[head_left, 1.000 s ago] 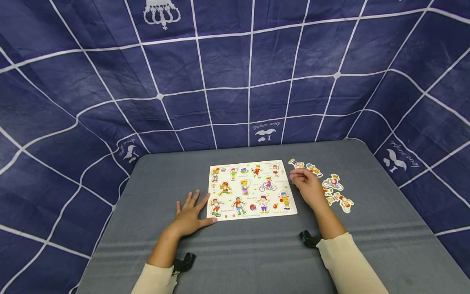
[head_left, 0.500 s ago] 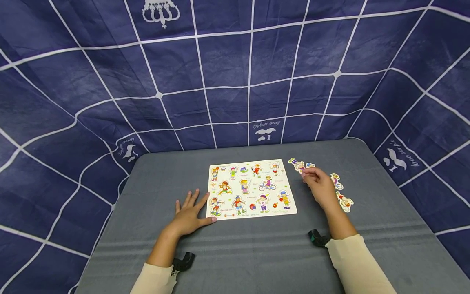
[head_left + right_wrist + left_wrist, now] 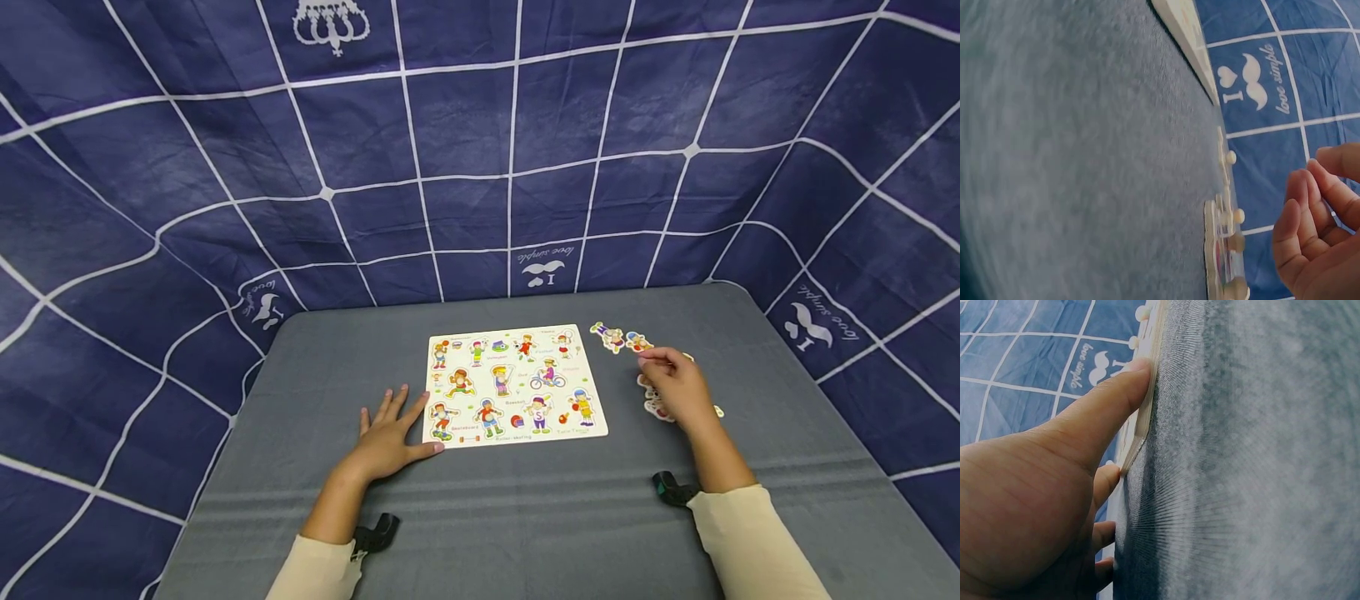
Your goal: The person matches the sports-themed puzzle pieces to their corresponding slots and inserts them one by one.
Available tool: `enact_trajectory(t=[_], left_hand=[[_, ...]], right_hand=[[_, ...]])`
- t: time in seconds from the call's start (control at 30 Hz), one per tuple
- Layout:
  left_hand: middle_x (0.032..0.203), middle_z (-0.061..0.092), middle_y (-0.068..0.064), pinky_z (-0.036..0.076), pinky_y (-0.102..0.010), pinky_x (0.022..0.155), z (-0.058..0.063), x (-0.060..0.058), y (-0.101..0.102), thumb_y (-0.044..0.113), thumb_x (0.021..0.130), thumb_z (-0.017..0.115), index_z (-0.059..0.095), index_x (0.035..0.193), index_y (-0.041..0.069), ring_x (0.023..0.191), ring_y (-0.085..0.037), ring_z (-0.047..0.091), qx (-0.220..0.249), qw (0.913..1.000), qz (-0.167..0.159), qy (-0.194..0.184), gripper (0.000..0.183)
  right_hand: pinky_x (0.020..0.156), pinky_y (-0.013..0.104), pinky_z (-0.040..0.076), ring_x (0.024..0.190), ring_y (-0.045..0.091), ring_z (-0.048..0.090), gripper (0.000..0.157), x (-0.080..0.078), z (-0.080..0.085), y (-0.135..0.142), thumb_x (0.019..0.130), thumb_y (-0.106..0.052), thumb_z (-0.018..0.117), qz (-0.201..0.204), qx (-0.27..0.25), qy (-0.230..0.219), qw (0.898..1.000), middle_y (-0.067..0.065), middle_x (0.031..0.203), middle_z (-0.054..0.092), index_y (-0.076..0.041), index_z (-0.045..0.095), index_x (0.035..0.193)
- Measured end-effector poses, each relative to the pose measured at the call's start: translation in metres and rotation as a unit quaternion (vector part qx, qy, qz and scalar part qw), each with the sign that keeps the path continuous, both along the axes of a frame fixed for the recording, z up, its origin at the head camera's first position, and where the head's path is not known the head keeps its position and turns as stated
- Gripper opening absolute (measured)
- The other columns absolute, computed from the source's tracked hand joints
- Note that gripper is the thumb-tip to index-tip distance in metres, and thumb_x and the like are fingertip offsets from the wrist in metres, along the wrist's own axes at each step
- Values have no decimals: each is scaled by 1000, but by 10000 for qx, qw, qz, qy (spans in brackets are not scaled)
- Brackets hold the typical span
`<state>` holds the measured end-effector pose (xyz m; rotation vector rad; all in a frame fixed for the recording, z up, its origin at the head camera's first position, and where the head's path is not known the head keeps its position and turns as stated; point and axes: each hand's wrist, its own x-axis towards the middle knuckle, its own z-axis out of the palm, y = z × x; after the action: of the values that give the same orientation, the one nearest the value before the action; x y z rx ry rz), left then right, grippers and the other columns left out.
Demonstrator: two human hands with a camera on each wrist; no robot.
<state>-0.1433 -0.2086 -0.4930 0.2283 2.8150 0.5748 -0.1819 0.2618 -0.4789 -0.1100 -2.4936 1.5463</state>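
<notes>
A white puzzle board (image 3: 480, 396) printed with sports figures lies on the grey table. My left hand (image 3: 382, 446) is spread flat at its left side, the thumb (image 3: 1125, 387) resting on the board's edge. To the right of the board, my right hand (image 3: 678, 387) hovers over loose knobbed puzzle pieces (image 3: 655, 406), partly hiding them. Its fingers are loosely bent, with nothing showing between them in the right wrist view. Beyond the fingertips lie a figure piece (image 3: 609, 337) and another piece (image 3: 639, 341). Round knobs (image 3: 1239, 216) stand up from the pieces.
A grey cloth covers the table (image 3: 525, 517). Behind it and on both sides hangs a dark blue curtain (image 3: 465, 217) with white grid lines. A black wrist camera (image 3: 377, 533) sits at the left wrist, another camera (image 3: 672, 489) at the right.
My right hand has moved rightward from beside the board's right edge to over the loose pieces. My left hand and the board have stayed put.
</notes>
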Motion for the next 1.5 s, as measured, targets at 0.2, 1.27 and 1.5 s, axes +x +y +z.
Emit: enact_trajectory(t=[0.2, 1.27, 1.5], left_hand=[[171, 10, -15, -4, -76, 117, 1, 0, 0, 69, 83, 70, 27, 162, 29, 158, -43, -1, -13, 10000, 5, 0, 98], [171, 10, -15, -4, -76, 117, -2, -1, -1, 69, 83, 69, 26, 162, 30, 158, -42, -1, 1, 10000, -78, 34, 98], [171, 9, -14, -4, -76, 117, -3, -1, -1, 69, 84, 69, 26, 162, 30, 158, -42, -2, 1, 10000, -72, 39, 97]], right_hand=[[62, 11, 46, 68, -10, 55, 25, -3, -3, 10, 98, -15, 64, 106, 607, 192, 9979, -2, 86, 67, 6, 69, 111], [64, 30, 40, 71, 13, 54, 11, -3, -3, 33, 87, -2, 66, 1043, 2506, -529, 9610, 10, 81, 68, 1, 73, 95], [64, 29, 41, 71, 12, 54, 13, -3, -3, 32, 86, -1, 66, 1024, 2470, -484, 9624, 10, 81, 68, 1, 73, 96]])
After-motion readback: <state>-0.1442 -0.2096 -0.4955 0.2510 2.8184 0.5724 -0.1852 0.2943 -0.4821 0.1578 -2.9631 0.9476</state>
